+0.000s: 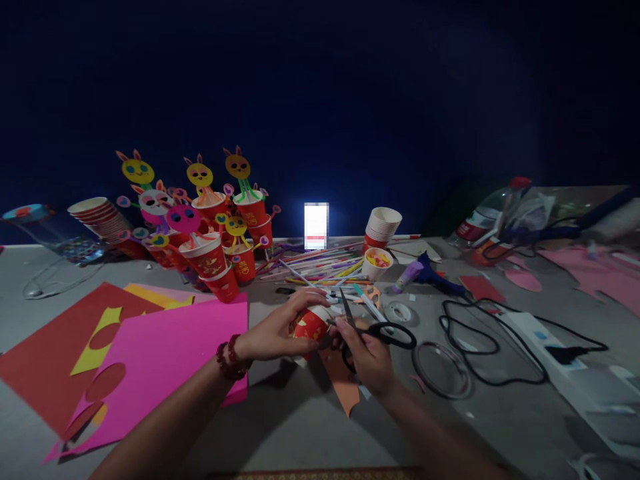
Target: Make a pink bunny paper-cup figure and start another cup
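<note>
My left hand [287, 327] is wrapped around a red paper cup [313, 325] with gold print, which lies tilted on its side just above the table. In my right hand [367, 353] is a pair of scissors [393, 335] with black handles, one blade pointing up and away. The fingertips of that hand are close to the right end of the cup; whether a blade touches the cup I cannot make out. Below the cup lies an orange paper scrap [340, 383].
Pink paper [185, 353] with cut-outs and red paper [45, 353] lie at left. Behind them stand red cups with paper bunny figures [205, 247]. Coloured sticks [320, 263], a cup stack [385, 223], a tape roll [399, 312], a black cable [500, 370] and a power strip [545, 347] lie beyond and right.
</note>
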`<state>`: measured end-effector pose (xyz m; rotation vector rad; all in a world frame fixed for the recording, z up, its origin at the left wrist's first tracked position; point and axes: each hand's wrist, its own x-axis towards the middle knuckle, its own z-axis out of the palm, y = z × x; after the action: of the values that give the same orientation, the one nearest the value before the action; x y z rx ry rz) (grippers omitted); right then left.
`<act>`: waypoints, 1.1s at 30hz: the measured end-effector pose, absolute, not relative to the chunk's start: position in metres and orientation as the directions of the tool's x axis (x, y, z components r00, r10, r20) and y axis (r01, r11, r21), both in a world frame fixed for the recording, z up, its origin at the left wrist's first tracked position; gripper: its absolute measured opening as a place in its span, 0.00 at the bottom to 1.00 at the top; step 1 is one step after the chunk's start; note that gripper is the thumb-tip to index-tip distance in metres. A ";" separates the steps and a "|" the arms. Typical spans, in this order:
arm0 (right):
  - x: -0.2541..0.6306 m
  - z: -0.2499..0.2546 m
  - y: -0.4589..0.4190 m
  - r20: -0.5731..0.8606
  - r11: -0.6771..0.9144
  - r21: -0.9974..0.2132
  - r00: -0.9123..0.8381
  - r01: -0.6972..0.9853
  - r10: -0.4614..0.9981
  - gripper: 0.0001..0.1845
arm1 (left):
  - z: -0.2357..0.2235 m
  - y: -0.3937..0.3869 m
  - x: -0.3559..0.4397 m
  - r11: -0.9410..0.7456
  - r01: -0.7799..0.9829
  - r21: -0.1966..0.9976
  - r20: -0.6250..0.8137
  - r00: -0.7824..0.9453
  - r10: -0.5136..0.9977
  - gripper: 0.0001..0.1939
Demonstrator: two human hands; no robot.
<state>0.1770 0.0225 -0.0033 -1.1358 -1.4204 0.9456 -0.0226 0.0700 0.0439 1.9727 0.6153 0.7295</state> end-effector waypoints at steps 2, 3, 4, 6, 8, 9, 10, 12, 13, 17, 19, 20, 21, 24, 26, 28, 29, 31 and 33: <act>0.181 -0.005 0.023 0.381 0.384 -0.874 -0.072 0.299 0.922 0.21 | 0.044 0.070 -0.024 -0.417 0.151 0.896 0.195 0.710 0.676 0.28; 0.183 -0.005 0.024 0.440 0.448 -0.816 -0.111 0.364 0.891 0.20 | 0.044 0.071 -0.025 -0.402 0.160 0.902 0.174 0.715 0.677 0.28; 0.185 -0.003 0.024 0.486 0.501 -0.759 -0.149 0.416 0.861 0.19 | 0.045 0.071 -0.026 -0.389 0.168 0.906 0.158 0.719 0.677 0.28; 0.187 0.002 0.025 0.555 0.582 -0.660 -0.214 0.475 0.804 0.17 | 0.045 0.071 -0.028 -0.369 0.179 0.912 0.131 0.725 0.676 0.28; 0.188 0.010 0.025 0.604 0.644 -0.579 -0.268 0.501 0.751 0.16 | 0.047 0.071 -0.030 -0.351 0.183 0.918 0.108 0.737 0.667 0.28; 0.188 0.013 0.026 0.625 0.670 -0.540 -0.291 0.509 0.724 0.15 | 0.048 0.070 -0.030 -0.344 0.186 0.920 0.099 0.740 0.665 0.28; 0.188 0.016 0.027 0.643 0.695 -0.502 -0.315 0.515 0.698 0.14 | 0.050 0.070 -0.031 -0.339 0.190 0.921 0.091 0.744 0.662 0.28; 0.189 0.020 0.029 0.677 0.744 -0.434 -0.361 0.509 0.642 0.13 | 0.053 0.069 -0.031 -0.330 0.202 0.922 0.070 0.751 0.656 0.27; 0.190 0.021 0.030 0.694 0.768 -0.405 -0.380 0.495 0.611 0.12 | 0.054 0.069 -0.031 -0.328 0.208 0.922 0.062 0.756 0.652 0.27; 0.195 0.022 0.036 0.683 0.847 -0.268 -0.529 0.460 0.504 0.15 | 0.052 0.071 -0.032 -0.344 0.210 0.915 0.055 0.781 0.622 0.30; 0.197 0.024 0.038 0.627 0.865 -0.176 -0.624 0.469 0.466 0.18 | 0.049 0.072 -0.032 -0.339 0.203 0.919 0.044 0.800 0.599 0.31; 0.199 0.025 0.039 0.603 0.870 -0.136 -0.657 0.474 0.452 0.18 | 0.047 0.073 -0.032 -0.324 0.199 0.925 0.032 0.809 0.588 0.31; 0.199 0.026 0.040 0.587 0.874 -0.105 -0.680 0.474 0.440 0.19 | 0.046 0.073 -0.032 -0.296 0.195 0.935 0.015 0.813 0.583 0.31; 0.201 0.027 0.040 0.574 0.883 -0.091 -0.700 0.461 0.425 0.20 | 0.045 0.071 -0.032 -0.092 0.186 0.978 -0.094 0.793 0.602 0.30; 0.203 0.027 0.041 0.567 0.880 -0.139 -0.692 0.453 0.446 0.20 | 0.047 0.069 -0.031 0.092 0.170 0.981 -0.191 0.777 0.600 0.29; 0.204 0.027 0.041 0.559 0.869 -0.201 -0.675 0.452 0.480 0.20 | 0.049 0.067 -0.030 0.215 0.137 0.967 -0.240 0.775 0.585 0.29; 0.205 0.028 0.041 0.555 0.865 -0.223 -0.671 0.449 0.491 0.20 | 0.050 0.067 -0.029 0.247 0.117 0.962 -0.243 0.777 0.581 0.29; 0.207 0.029 0.041 0.550 0.865 -0.239 -0.673 0.442 0.496 0.21 | 0.051 0.066 -0.028 0.287 0.084 0.954 -0.243 0.776 0.582 0.28; 0.207 0.030 0.041 0.528 0.865 -0.223 -0.690 0.450 0.495 0.21 | 0.051 0.067 -0.028 0.305 0.080 0.949 -0.253 0.769 0.586 0.28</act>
<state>0.2074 0.0412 0.0304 -0.6840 -2.4402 0.1000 -0.0277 0.0669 0.0507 1.2341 0.6438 0.3677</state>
